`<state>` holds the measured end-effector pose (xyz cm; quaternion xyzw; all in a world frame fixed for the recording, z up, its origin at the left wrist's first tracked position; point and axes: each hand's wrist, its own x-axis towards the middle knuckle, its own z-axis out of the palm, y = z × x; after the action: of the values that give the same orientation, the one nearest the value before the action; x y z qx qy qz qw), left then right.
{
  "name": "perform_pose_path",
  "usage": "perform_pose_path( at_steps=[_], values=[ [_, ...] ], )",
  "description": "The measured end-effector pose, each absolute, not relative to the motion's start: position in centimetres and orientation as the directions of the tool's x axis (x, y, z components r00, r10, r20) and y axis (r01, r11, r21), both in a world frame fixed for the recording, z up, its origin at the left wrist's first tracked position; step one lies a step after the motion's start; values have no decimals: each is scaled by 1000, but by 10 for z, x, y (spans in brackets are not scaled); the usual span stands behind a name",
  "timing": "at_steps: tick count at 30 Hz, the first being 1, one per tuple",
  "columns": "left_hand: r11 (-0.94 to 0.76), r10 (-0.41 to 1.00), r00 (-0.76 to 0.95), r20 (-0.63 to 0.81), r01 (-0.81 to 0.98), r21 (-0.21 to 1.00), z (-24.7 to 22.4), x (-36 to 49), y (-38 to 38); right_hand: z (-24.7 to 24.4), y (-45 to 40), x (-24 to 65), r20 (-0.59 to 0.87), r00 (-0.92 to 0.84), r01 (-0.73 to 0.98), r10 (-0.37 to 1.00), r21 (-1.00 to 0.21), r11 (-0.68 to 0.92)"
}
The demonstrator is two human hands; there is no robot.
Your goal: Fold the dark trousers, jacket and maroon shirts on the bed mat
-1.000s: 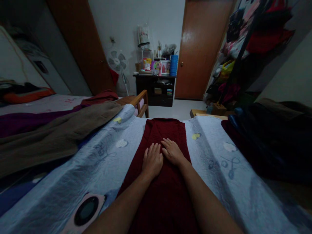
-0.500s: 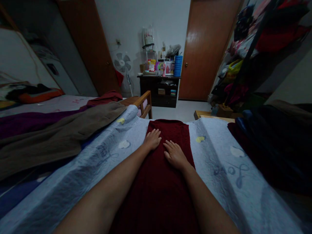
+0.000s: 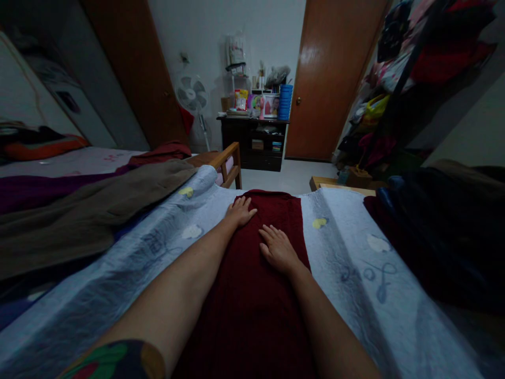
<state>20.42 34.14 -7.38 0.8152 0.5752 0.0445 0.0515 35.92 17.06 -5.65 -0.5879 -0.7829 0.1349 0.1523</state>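
Note:
A dark red garment [image 3: 260,295], folded into a long strip, lies flat down the middle of the bed; its exact kind I cannot tell. My left hand [image 3: 240,211] rests flat on its far left edge, fingers stretched out. Nearer to me and further right, my right hand [image 3: 278,248] lies palm down on the cloth, its fingers spread a little. Neither hand grips anything. Under the garment is a grey-blue blanket [image 3: 331,252] with "love" lettering and yellow and white patches.
Brown trousers [image 3: 98,205] and other clothes lie along the left. A dark stack of folded clothes [image 3: 442,226] sits at the right. Beyond the bed are a wooden bed rail [image 3: 231,158], a fan [image 3: 193,95], a black cabinet [image 3: 236,142] and a door [image 3: 327,79].
My left hand has slid slightly forward and left, toward the garment's far edge, while the right stays nearly in place on it. The view has shifted a little, and a patterned sleeve now shows.

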Motion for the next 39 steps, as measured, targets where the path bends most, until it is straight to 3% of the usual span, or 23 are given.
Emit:
perform_pose_path(
  at_steps=[11,19,28,34,39],
  values=[
    [-238,959,268,-94,939,247,-46,202,300,-55,170,358,76,-258,884,963,-383,267],
    [-348,935,355,-13,923,165,-71,176,222,-58,171,359,78,-259,887,963,-376,269],
    [-333,943,330,46,929,160,-73,177,270,-60,173,359,92,-262,891,961,-358,277],
    [-326,944,331,-10,932,156,-69,172,283,-59,173,359,89,-268,890,959,-359,282],
    [-294,941,320,-107,933,207,-65,154,251,-58,172,359,78,-272,888,959,-362,282]
  ],
)
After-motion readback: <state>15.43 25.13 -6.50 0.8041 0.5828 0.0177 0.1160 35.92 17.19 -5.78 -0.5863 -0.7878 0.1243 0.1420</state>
